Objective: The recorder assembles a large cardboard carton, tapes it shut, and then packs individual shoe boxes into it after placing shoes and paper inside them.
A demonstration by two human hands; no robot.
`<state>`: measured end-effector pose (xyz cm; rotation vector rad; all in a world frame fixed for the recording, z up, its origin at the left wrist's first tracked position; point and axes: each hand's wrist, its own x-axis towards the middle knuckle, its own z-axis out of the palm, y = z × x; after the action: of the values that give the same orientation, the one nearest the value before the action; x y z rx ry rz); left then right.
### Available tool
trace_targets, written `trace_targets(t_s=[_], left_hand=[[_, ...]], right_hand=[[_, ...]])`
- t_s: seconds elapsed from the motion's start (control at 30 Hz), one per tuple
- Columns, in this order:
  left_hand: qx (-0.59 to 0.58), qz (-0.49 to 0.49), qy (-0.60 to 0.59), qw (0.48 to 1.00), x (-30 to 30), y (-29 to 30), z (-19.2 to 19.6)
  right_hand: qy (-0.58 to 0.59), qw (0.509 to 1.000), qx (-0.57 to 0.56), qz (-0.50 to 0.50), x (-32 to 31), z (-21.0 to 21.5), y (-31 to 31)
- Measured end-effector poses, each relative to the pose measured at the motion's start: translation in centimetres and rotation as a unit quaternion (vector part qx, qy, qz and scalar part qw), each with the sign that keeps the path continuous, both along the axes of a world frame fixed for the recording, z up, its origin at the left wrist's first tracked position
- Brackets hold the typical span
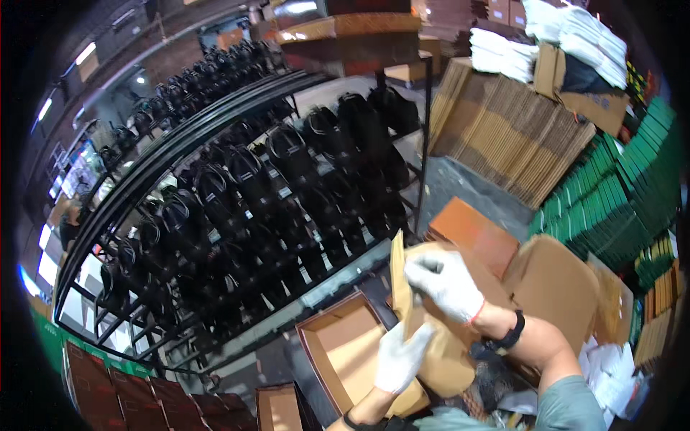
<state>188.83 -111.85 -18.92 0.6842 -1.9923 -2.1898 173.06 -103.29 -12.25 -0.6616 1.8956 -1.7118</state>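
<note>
Both my hands wear white gloves. A sheet of brown paper [399,284] stands folded on edge between them. My left hand [402,358] is closed on its lower end, above the right side of an open box [310,345]. Higher up and to the right, my right hand [449,287] has curled fingers at the upper part of the paper; its fingertips are partly hidden. The box has a dark rim and a tan inside, with brown paper lying in it. More crumpled brown paper [445,370] lies below my right hand.
A black metal rack [424,144] of black footwear [287,147] fills the left and middle. Orange box [474,230], brown cardboard [557,280], flat-packed cartons [496,122] and green stacks [604,194] crowd the right. Dark red boxes [136,395] line the lower left, beside another open box [277,413].
</note>
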Motion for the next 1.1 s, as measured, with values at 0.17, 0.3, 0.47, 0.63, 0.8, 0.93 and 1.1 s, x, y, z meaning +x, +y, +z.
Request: trace_targets(t_s=[0.17,0.3,0.47,0.63,0.8,0.93,1.1], left_hand=[[-0.047,0.122,-0.030,0.991,9.8,-10.1,-3.9],[-0.007,0.172,-0.068,0.983,15.1,-13.2,-7.3],[-0.007,0.259,-0.015,0.966,16.3,-13.6,-8.6],[-0.020,0.318,-0.066,0.946,19.0,-15.9,-9.9],[-0.009,0.326,-0.035,0.945,21.3,-16.8,-10.4],[-0.007,0.257,0.015,0.966,19.8,-13.2,-4.0],[0.221,-0.001,-0.021,0.975,10.1,-2.5,-10.9]], right_hand=[[0.615,0.744,-0.032,-0.258,-19.5,8.3,-13.4],[0.450,0.813,0.346,-0.134,-34.8,12.3,-22.9],[0.542,0.752,0.375,-0.010,-47.0,7.7,-22.1],[0.333,0.924,0.189,0.020,-25.3,7.5,-9.2],[0.142,0.987,0.073,0.007,-5.4,0.7,1.8],[0.173,0.948,0.264,0.050,6.6,0.7,2.1],[0.343,0.906,0.209,0.136,6.3,1.5,1.7]])
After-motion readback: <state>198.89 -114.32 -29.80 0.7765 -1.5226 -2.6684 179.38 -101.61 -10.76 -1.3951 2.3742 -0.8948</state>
